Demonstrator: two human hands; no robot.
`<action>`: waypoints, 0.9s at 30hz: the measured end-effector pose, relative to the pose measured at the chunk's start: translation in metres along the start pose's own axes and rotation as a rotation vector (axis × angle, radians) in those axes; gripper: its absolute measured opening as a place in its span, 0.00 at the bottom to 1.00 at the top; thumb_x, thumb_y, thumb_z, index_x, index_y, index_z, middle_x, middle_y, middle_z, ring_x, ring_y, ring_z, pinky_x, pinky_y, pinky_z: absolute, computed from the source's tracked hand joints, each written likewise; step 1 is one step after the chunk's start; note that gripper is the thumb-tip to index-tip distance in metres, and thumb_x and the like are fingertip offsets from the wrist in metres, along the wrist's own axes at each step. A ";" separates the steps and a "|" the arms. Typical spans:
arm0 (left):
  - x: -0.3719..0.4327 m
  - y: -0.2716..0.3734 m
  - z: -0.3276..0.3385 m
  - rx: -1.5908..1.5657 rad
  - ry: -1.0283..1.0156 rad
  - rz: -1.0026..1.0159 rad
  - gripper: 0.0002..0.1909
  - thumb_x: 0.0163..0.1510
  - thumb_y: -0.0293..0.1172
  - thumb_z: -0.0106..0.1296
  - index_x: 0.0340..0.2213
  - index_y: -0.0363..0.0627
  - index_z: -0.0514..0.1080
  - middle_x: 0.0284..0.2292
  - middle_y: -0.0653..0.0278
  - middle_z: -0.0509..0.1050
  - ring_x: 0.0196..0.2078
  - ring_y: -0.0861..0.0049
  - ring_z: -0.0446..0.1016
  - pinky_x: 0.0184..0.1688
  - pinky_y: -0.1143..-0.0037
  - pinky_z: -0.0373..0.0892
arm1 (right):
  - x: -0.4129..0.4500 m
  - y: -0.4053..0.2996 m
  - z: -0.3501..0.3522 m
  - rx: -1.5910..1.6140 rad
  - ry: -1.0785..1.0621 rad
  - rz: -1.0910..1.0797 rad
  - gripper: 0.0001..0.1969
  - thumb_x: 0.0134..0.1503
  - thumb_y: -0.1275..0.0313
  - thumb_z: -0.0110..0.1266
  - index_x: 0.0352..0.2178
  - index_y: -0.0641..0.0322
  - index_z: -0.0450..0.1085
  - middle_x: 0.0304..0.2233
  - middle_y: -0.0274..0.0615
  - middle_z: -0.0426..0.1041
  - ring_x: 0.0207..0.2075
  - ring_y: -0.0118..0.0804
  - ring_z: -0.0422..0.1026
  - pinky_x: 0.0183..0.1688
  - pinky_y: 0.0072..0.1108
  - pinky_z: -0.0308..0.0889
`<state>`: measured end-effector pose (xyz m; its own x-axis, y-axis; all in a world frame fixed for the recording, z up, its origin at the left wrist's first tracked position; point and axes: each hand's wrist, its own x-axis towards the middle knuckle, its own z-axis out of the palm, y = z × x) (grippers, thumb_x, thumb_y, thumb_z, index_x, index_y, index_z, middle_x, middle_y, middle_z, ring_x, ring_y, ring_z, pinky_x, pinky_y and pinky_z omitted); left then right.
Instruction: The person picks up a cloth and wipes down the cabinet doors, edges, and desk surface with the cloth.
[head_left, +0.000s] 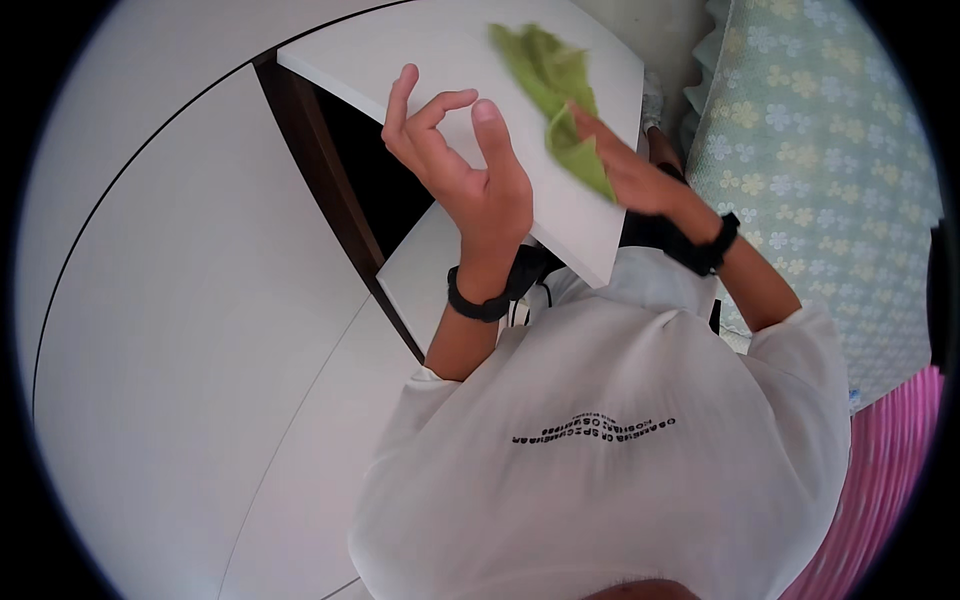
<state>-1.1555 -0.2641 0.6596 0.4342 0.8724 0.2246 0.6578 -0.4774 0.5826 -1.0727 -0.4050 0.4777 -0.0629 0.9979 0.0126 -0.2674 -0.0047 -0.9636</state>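
Observation:
My right hand (645, 176) holds a green cloth (559, 90) over the face of a white panel (450, 37), probably an open cabinet door. The cloth is bunched and slightly blurred, and part of it folds up around my fingers. Whether the cloth presses on the panel is hard to tell. My left hand (469, 161) is raised in front of the panel's near edge, its fingers apart and curled, with nothing in it. Both wrists wear black bands.
Left of the panel is a dark opening with a brown frame edge (330, 180), beside a large white cabinet surface (187, 300). A lower white board (420, 270) shows beneath. On the right lies a green floral bed cover (802, 150), with pink striped fabric (885, 457) below it.

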 end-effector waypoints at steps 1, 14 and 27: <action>0.001 0.003 0.000 -0.010 0.002 0.003 0.10 0.59 0.30 0.49 0.40 0.38 0.67 0.57 0.43 0.57 0.57 0.59 0.55 0.55 0.63 0.53 | -0.002 -0.019 0.007 -0.056 -0.026 -0.070 0.29 0.63 0.74 0.36 0.65 0.67 0.45 0.69 0.54 0.39 0.71 0.51 0.36 0.70 0.39 0.34; 0.001 0.000 -0.005 0.064 -0.071 -0.002 0.10 0.56 0.31 0.52 0.39 0.40 0.70 0.57 0.47 0.58 0.58 0.54 0.54 0.57 0.60 0.51 | -0.010 0.097 -0.055 0.038 -0.027 0.820 0.36 0.67 0.50 0.30 0.67 0.65 0.42 0.70 0.49 0.37 0.71 0.46 0.36 0.70 0.29 0.32; -0.004 -0.001 -0.003 -0.046 -0.038 0.170 0.11 0.51 0.31 0.55 0.38 0.45 0.70 0.55 0.52 0.61 0.54 0.61 0.57 0.55 0.61 0.53 | -0.044 -0.067 0.024 -0.082 -0.041 0.124 0.32 0.66 0.62 0.39 0.67 0.64 0.42 0.70 0.52 0.35 0.71 0.48 0.34 0.69 0.33 0.35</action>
<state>-1.1599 -0.2667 0.6606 0.5599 0.7748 0.2937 0.5446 -0.6112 0.5743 -1.0750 -0.4506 0.5480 -0.1301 0.9866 -0.0988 -0.1754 -0.1209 -0.9770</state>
